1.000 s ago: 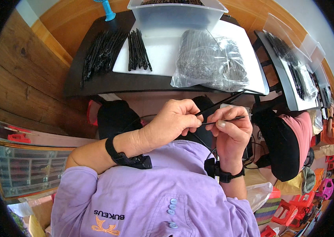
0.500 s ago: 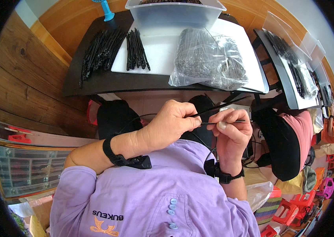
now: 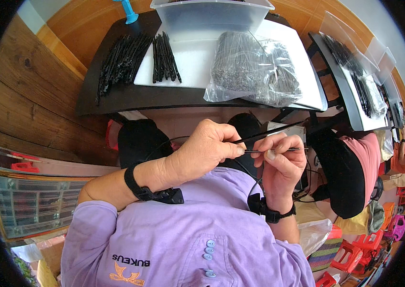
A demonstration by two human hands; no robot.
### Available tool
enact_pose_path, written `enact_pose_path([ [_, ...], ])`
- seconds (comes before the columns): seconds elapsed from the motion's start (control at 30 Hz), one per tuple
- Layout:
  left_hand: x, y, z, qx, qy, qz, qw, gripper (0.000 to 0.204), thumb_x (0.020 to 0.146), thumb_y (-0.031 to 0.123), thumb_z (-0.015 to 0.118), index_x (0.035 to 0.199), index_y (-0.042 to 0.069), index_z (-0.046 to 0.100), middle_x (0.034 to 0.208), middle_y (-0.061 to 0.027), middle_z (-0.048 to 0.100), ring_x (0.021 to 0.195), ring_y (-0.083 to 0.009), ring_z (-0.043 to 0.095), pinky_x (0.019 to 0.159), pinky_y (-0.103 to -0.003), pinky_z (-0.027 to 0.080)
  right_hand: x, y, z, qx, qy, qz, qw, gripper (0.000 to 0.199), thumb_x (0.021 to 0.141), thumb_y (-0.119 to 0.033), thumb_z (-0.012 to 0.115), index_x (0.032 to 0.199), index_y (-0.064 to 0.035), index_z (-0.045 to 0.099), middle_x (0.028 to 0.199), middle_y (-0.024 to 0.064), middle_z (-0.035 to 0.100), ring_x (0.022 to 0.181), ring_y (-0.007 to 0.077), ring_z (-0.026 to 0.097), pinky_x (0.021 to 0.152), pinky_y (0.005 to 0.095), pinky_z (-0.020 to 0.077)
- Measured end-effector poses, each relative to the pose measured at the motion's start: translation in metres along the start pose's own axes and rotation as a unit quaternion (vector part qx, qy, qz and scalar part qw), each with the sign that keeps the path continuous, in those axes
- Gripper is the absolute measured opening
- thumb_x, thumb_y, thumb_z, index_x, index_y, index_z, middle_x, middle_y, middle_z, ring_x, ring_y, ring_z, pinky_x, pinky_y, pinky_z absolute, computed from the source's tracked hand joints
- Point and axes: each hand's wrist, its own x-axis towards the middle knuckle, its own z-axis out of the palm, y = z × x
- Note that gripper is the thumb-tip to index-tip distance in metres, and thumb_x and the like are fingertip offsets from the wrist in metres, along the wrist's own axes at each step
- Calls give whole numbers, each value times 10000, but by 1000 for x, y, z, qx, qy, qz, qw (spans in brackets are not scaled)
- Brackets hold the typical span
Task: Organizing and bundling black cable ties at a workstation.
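My left hand is closed, thumb against forefinger, on a thin black stick that slants up to the right over my right hand. From the same pinch a thin dark metal wire runs across to my right hand. The right thumb and fingers are closed on that wire, and its end sticks out past them. Whether the stick and the wire are joined inside the left fingers is hidden. Both hands are in front of my chest, nearer me than the table edge.
On the black table lie a large pile of black sticks, a smaller bundle on a white board, and a clear bag of thin wires. Behind is a plastic bin. Another person sits at right.
The far end of the black stick has dipped slightly, and the right fingers have shifted a little on the wire. My left hand stays almost where it was.
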Motion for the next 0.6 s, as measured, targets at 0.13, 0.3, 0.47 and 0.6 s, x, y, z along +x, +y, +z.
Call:
enact_pose_path([
  [0.13, 0, -4, 0, 3, 0, 9, 1000, 87, 889, 79, 649, 864, -4, 664, 638, 23, 556, 560, -23, 442, 490, -206, 330, -2, 0, 1, -7, 3, -2, 1000, 142, 769, 71, 630, 804, -9, 517, 852, 216, 632, 696, 260, 658, 558, 308, 575],
  [0.3, -1, -7, 3, -3, -3, 20, 1000, 69, 888, 57, 635, 894, -7, 661, 661, 22, 558, 576, -21, 446, 501, -204, 336, -4, -3, 4, -16, 8, -9, 1000, 150, 771, 70, 629, 817, -14, 514, 849, 210, 629, 690, 255, 653, 552, 306, 573],
  [0.47, -2, -4, 5, 18, 1, 39, 999, 76, 888, 48, 637, 912, -21, 660, 711, 28, 541, 599, -24, 454, 515, -211, 352, -3, -5, 4, -12, 29, -7, 999, 158, 780, 60, 634, 855, -11, 514, 861, 214, 634, 689, 253, 652, 552, 311, 574],
  [0.6, 1, -12, 5, 60, 3, 126, 990, 83, 877, 32, 654, 933, -29, 659, 769, 16, 521, 623, -42, 467, 530, -228, 373, -2, -2, 3, -3, 46, 5, 999, 152, 785, 64, 634, 896, 9, 545, 886, 218, 645, 698, 259, 664, 552, 319, 575],
])
